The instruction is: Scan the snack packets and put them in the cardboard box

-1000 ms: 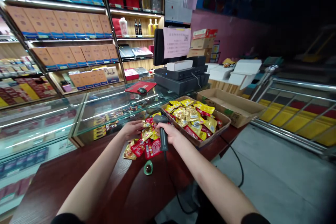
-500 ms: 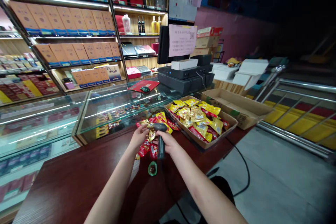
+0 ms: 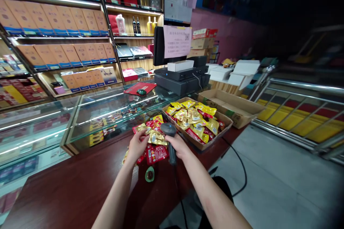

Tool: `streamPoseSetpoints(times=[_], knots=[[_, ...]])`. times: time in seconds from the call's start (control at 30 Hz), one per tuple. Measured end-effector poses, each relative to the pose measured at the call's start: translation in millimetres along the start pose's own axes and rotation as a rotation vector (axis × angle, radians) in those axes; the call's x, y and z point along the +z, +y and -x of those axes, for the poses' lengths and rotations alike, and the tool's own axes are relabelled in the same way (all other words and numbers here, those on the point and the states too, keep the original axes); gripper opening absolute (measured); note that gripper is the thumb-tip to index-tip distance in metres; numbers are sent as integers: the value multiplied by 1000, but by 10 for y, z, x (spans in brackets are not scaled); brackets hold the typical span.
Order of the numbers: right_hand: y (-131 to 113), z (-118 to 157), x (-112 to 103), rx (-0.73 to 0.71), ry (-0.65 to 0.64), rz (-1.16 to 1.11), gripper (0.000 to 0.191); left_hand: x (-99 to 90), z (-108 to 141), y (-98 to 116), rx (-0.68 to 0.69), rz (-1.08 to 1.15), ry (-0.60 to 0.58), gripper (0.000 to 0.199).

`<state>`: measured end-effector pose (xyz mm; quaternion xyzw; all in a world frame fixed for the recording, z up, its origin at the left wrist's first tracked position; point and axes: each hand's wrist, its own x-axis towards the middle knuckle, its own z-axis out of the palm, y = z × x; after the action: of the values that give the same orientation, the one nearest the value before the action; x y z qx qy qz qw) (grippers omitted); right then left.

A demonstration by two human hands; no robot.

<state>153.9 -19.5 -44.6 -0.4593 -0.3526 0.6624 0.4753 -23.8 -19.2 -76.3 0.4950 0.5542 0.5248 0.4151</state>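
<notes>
My right hand (image 3: 177, 146) is wrapped around the grip of a dark handheld barcode scanner (image 3: 171, 150), whose head (image 3: 168, 128) points up and away over a loose pile of red and gold snack packets (image 3: 156, 154). My left hand (image 3: 137, 146) is raised at the pile's left side, its fingertips at a gold foil packet (image 3: 141, 127). Whether it grips that packet, I cannot tell. To the right stands a cardboard tray (image 3: 197, 139) full of yellow and gold packets. A small green avocado-shaped object (image 3: 149, 174) sits on the dark red wooden counter (image 3: 80, 186).
A glass display case (image 3: 107, 111) lies left of the pile, with a red mat and mouse (image 3: 139, 88) on top. A till with monitor (image 3: 181, 78) stands behind. A shallow cardboard box (image 3: 231, 107) sits to the right. A black cable (image 3: 236, 164) hangs off the counter. A metal railing (image 3: 292, 103) runs along the right.
My left hand has moved left, widening the gap between my hands. A gold packet now lies on top of the pile. The whole view has shifted slightly left.
</notes>
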Motion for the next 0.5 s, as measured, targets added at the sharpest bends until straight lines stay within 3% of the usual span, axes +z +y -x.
streamPoseSetpoints(times=[0.1,0.3,0.5], knots=[[-137,82,-36,-64,-77,120,27,-25,-126,97,34,-34,-67,47],[-275,44,-39,-296,-147,382,40,69,-444,390,71,-63,-408,30],[-302,30,-74,-375,-100,455,39,203,-557,397,40,-23,-569,27]])
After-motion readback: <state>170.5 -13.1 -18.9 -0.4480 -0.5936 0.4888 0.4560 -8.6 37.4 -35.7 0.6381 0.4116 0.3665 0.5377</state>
